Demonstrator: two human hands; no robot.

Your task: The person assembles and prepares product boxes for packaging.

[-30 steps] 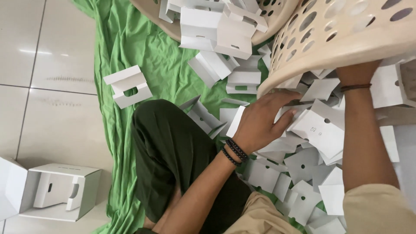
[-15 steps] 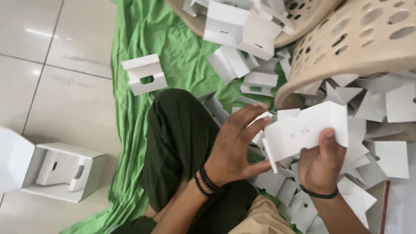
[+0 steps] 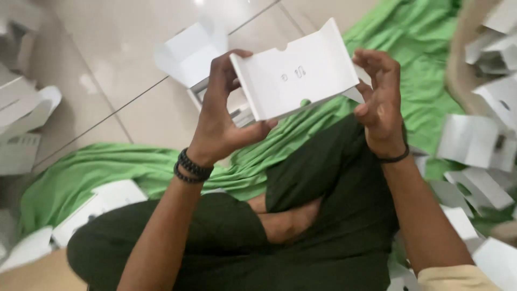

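- A white card carton blank (image 3: 296, 70), partly folded, is held up above the lap in the middle of the view, tilted with its right end higher.
- Small dark printed marks are seen near the middle of the carton's face; they are too small to make out.
- A small half-round notch is cut into the carton's far edge.
- The left hand (image 3: 223, 116) is closed on the carton's left end, fingers curled over the far side and the thumb pressed under the near edge.
- Beaded dark bracelets (image 3: 191, 167) are worn on the left wrist.
- The right hand (image 3: 379, 105) is curled at the carton's right end, with fingertips touching its edge; a firm grip cannot be told.
- A thin dark band (image 3: 393, 158) is worn on the right wrist.
- A basket (image 3: 463, 64) is seen blurred at the far right; its contents cannot be made out.
- A heap of flat white carton blanks (image 3: 476, 145) lies on the right, just beside the basket, on the green cloth (image 3: 134, 170).
- An opened white box (image 3: 191, 54) stands on the tiled floor (image 3: 107, 70) beyond the held carton, partly hidden by it.
- More white boxes (image 3: 24, 118), blurred, lie at the far left edge.
- A flat white piece (image 3: 102, 205) rests on the cloth near the left knee.
- Dark green trousers (image 3: 334, 215) cover the crossed legs below the hands.
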